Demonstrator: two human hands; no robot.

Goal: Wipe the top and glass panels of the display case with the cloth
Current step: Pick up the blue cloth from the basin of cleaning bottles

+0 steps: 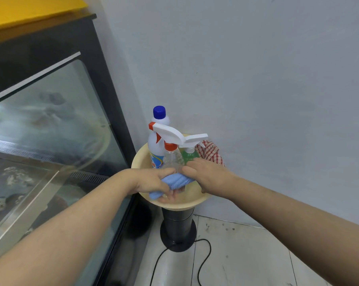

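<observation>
Blue cloth [172, 181] is bunched between my two grips, over the basin [184, 206]. My left grip [151, 180] wraps one end, my right grip [205, 176] holds the other. It looks soft, light, maybe wet; I would take it folded, by the middle.

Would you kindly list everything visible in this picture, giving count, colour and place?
display case: one, black frame with glass panels, left
board: one, yellow, on the case top
basin: one, cream, on the stand by the wall
stand: one, black, on the floor
capped bottle: one, white with blue cap, in the basin
clear spray bottle: one, orange-and-white trigger, in the basin
green spray bottle: one, white trigger, in the basin
checked cloth: one, red and white, at the basin's far rim
blue cloth: one, light blue, over the basin
cable: one, black, on the floor
left hand: grips the blue cloth
right hand: holds its other end
</observation>
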